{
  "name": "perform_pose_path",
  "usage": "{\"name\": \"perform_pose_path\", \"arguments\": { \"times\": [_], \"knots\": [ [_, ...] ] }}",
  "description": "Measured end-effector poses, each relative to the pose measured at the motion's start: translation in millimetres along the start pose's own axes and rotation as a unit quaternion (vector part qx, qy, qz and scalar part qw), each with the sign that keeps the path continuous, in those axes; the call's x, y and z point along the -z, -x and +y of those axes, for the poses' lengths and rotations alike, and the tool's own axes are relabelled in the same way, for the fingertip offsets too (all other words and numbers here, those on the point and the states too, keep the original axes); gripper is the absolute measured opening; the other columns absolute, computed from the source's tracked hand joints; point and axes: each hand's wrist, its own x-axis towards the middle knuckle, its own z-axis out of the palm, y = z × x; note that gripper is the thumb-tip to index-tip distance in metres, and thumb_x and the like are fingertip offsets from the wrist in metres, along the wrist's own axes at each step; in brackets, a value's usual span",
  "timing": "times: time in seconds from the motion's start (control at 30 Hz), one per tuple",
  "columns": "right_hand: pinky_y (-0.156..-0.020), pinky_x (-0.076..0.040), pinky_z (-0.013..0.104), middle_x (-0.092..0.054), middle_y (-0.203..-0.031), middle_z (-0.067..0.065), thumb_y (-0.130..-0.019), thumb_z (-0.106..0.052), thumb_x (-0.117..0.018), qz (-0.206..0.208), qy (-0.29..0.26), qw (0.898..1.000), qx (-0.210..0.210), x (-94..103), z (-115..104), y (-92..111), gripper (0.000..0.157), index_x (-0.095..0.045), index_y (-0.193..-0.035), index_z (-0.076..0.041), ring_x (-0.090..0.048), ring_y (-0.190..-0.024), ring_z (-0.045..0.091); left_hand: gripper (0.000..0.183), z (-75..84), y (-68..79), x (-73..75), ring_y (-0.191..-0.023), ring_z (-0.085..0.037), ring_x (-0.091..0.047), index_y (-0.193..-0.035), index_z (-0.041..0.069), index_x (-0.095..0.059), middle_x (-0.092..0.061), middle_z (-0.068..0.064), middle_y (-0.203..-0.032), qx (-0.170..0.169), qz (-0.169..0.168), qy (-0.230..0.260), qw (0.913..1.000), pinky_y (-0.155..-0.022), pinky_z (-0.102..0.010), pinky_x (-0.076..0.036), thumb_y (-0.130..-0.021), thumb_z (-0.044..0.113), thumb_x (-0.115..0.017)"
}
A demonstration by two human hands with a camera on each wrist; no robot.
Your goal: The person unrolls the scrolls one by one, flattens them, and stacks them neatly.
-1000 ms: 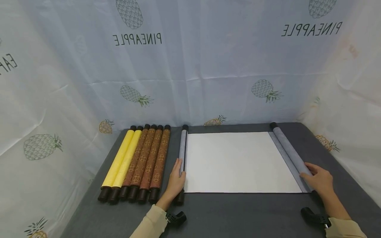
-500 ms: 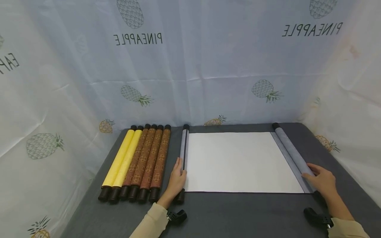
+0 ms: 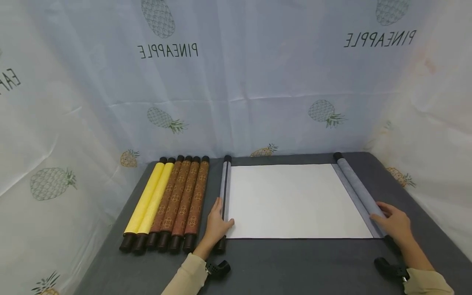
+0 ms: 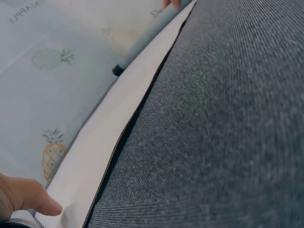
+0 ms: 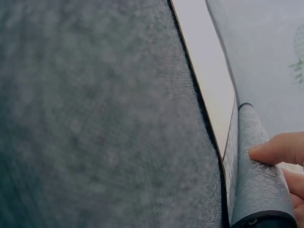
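Note:
A hanging scroll lies unrolled on the dark grey table, its white sheet (image 3: pixel 291 200) facing up between two grey-blue rolled ends. My left hand (image 3: pixel 217 221) rests across the scroll's left roller (image 3: pixel 225 184), fingers along its outer side. In the left wrist view the left thumb (image 4: pixel 35 197) stretches straight over the white sheet. On the far right, my right hand (image 3: pixel 394 223) grips the near part of the thicker right roll (image 3: pixel 355 180). The right wrist view shows that thumb (image 5: pixel 270 152) on top of the patterned roll, with other fingers at its outer side.
Left of the open scroll, two yellow rolled scrolls (image 3: pixel 147 196) and several brown patterned rolled scrolls (image 3: pixel 180 196) lie side by side, with dark end knobs. A pineapple-print curtain (image 3: pixel 258 82) rises behind the grey tabletop (image 3: pixel 295 266) and along its sides.
My left thumb has swung away from the left roller and now spreads over the white sheet. The right hand keeps its grip on the right roll. The head view has shifted slightly.

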Motion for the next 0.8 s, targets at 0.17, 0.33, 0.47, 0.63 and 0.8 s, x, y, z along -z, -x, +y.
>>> {"name": "perform_pose_path", "arguments": {
  "times": [0.17, 0.33, 0.47, 0.63, 0.8],
  "knots": [
    [-0.089, -0.042, 0.061, -0.045, -0.132, 0.041, -0.089, -0.013, -0.06, -0.007, -0.004, 1.0, -0.011, -1.2, 1.3, 0.9, 0.055, -0.043, -0.132, 0.015, -0.046, -0.118, 0.056, 0.082, -2.8, -0.9, 2.3, -0.134, -0.053, -0.037, -0.139, -0.018, -0.035, -0.036, -0.039, -0.145, 0.008, 0.007, 0.01, 0.9999, -0.107, -0.059, -0.037, -0.068, -0.005, -0.074],
    [-0.092, -0.04, 0.061, -0.044, -0.133, 0.041, -0.089, -0.014, -0.059, -0.005, -0.005, 1.0, -0.025, -1.2, 0.8, 1.2, 0.055, -0.043, -0.134, 0.014, -0.045, -0.119, 0.056, 0.079, -5.1, -0.5, 4.0, -0.136, -0.051, -0.036, -0.14, -0.017, -0.035, -0.037, -0.037, -0.146, 0.023, 0.007, 0.021, 0.9995, -0.11, -0.058, -0.034, -0.069, -0.008, -0.07],
    [-0.095, -0.038, 0.062, -0.043, -0.135, 0.04, -0.089, -0.015, -0.059, -0.006, -0.012, 0.999, -0.035, -1.2, -0.5, -0.8, 0.056, -0.042, -0.135, 0.012, -0.044, -0.121, 0.055, 0.077, -6.5, -0.5, 4.6, -0.137, -0.049, -0.036, -0.14, -0.015, -0.036, -0.037, -0.036, -0.146, 0.026, 0.02, 0.037, 0.9988, -0.111, -0.057, -0.033, -0.07, -0.009, -0.067],
    [-0.094, -0.039, 0.062, -0.044, -0.134, 0.04, -0.09, -0.014, -0.059, -0.007, -0.02, 0.999, -0.032, -1.5, -0.2, -1.8, 0.055, -0.042, -0.135, 0.012, -0.044, -0.122, 0.056, 0.075, -9.7, -1.5, 6.0, -0.136, -0.049, -0.038, -0.139, -0.015, -0.038, -0.04, -0.036, -0.145, 0.022, 0.029, 0.038, 0.9986, -0.111, -0.057, -0.034, -0.07, -0.008, -0.066],
    [-0.093, -0.041, 0.061, -0.044, -0.133, 0.04, -0.089, -0.013, -0.06, -0.006, -0.023, 0.999, -0.028, -1.0, 0.6, -1.6, 0.055, -0.043, -0.134, 0.013, -0.044, -0.122, 0.057, 0.076, -9.6, -2.3, 8.9, -0.137, -0.05, -0.037, -0.14, -0.015, -0.036, -0.038, -0.035, -0.146, 0.026, 0.014, 0.034, 0.999, -0.111, -0.057, -0.033, -0.072, -0.005, -0.067]
  ]
}}
